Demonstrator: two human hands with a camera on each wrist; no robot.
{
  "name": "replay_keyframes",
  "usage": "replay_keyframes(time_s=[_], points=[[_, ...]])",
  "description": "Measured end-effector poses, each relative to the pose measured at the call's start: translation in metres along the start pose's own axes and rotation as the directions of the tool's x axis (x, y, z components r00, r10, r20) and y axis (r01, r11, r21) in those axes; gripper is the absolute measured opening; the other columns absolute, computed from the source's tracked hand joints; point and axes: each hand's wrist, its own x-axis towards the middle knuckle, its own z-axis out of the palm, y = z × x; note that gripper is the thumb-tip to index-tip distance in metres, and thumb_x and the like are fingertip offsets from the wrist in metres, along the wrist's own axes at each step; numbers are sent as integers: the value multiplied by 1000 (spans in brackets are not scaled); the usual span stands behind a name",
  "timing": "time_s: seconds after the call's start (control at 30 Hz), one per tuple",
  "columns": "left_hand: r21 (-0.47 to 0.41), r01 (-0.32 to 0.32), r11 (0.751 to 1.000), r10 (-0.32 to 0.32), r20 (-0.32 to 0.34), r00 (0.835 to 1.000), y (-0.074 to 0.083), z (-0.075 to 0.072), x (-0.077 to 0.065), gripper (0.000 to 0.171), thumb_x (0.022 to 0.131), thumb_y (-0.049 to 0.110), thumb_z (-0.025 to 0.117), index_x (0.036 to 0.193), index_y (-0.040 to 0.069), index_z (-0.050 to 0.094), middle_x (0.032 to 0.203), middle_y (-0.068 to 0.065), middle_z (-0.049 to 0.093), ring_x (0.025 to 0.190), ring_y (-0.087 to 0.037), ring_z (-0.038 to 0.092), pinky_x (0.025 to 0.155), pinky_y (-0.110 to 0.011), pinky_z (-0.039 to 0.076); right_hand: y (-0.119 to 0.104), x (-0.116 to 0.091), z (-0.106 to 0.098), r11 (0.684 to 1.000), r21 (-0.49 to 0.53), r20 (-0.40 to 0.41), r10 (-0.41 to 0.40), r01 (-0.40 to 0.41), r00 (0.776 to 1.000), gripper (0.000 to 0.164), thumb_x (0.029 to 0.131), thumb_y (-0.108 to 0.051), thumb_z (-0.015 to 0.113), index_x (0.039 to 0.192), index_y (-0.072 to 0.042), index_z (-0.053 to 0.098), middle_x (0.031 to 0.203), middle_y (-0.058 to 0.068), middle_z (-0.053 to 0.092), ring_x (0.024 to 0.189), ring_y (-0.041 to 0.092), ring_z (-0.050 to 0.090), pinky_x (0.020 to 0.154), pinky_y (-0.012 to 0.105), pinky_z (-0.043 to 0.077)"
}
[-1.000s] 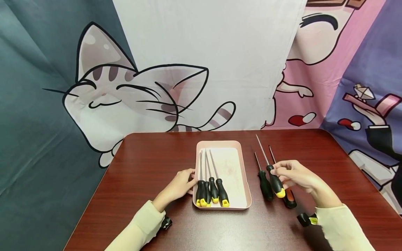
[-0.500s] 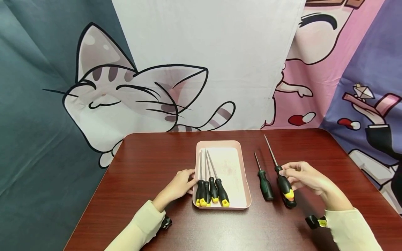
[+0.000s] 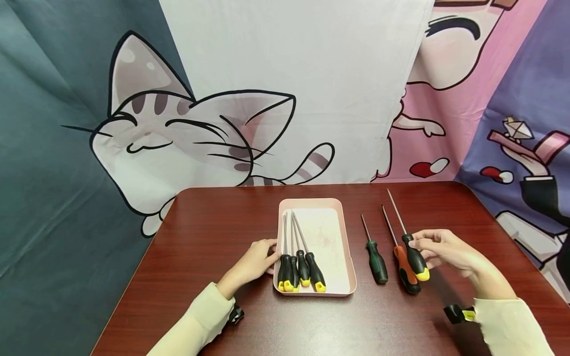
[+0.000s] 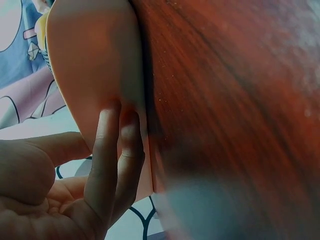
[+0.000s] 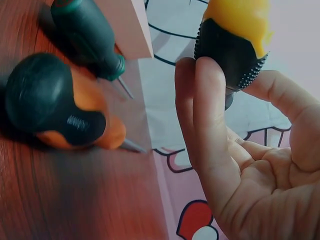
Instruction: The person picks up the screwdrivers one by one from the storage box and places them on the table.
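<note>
My right hand (image 3: pixel 450 249) pinches a black screwdriver (image 3: pixel 414 254) with a yellow handle end; its shaft points away from me. In the right wrist view, that black and yellow handle (image 5: pixel 232 55) sits between thumb and fingers, above the table. Just left of it, an orange and black screwdriver (image 3: pixel 404 269) lies on the table, and farther left a dark green screwdriver (image 3: pixel 377 262). My left hand (image 3: pixel 254 262) holds the left wall of a pink tray (image 3: pixel 350 257). In the left wrist view, two fingers press the outer wall (image 4: pixel 90 60) and the thumb reaches its rim.
Inside the tray, several black and yellow screwdrivers (image 3: pixel 314 272) lie side by side on the left, shafts pointing away. The brown wooden table (image 3: pixel 213 222) ends at a cartoon-printed curtain (image 3: pixel 338 74) behind it.
My right hand has carried the black and yellow screwdriver rightward, over and past the orange one, uncovering the orange handle. The left hand and tray have stayed in place.
</note>
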Motion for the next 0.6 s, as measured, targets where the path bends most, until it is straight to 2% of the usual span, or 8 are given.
replay_keyframes(time_s=[0.1, 0.23, 0.37, 0.47, 0.6], points=[[-52, 2, 999, -1, 17, 1000, 0, 0, 0, 33, 97, 3, 59, 127, -11, 59, 97, -14, 67, 81, -19, 69, 70, -31, 60, 3, -2, -4, 1000, -2, -15, 11, -11, 1000, 25, 103, -3, 44, 120, 10, 57, 99, 2, 71, 79, 20, 72, 64, 39, 62], [-129, 25, 991, -20, 45, 999, 0, 1, 0, 33, 99, 1, 56, 129, -12, 56, 98, -17, 65, 70, -18, 70, 52, -23, 57, 7, -3, -10, 1000, 6, -22, 17, -17, 1000, 24, 103, -3, 45, 120, 7, 59, 102, 0, 71, 80, 20, 72, 65, 40, 62], [-121, 30, 992, -26, 37, 999, -1, 1, 0, 34, 98, 1, 56, 129, -12, 56, 98, -17, 65, 72, -17, 69, 52, -21, 57, 12, -5, -14, 999, 31, -21, 25, -24, 999, 23, 104, -4, 45, 118, 0, 62, 103, -2, 71, 81, 20, 72, 65, 39, 62], [-72, 23, 997, -21, 24, 999, -1, 1, 0, 34, 98, 3, 58, 129, -11, 57, 98, -16, 65, 77, -17, 68, 57, -20, 57, 16, -6, -17, 998, 51, -9, 27, -27, 1000, 24, 104, -4, 44, 116, -7, 64, 101, -1, 71, 80, 20, 72, 66, 39, 62], [-41, 22, 999, -21, 20, 1000, -1, 1, 0, 34, 98, 4, 59, 129, -10, 58, 98, -16, 65, 80, -18, 68, 61, -20, 57, 19, -6, -21, 998, 59, 4, 31, -31, 1000, 25, 105, -5, 42, 116, -8, 64, 99, 2, 71, 80, 21, 72, 67, 39, 62]])
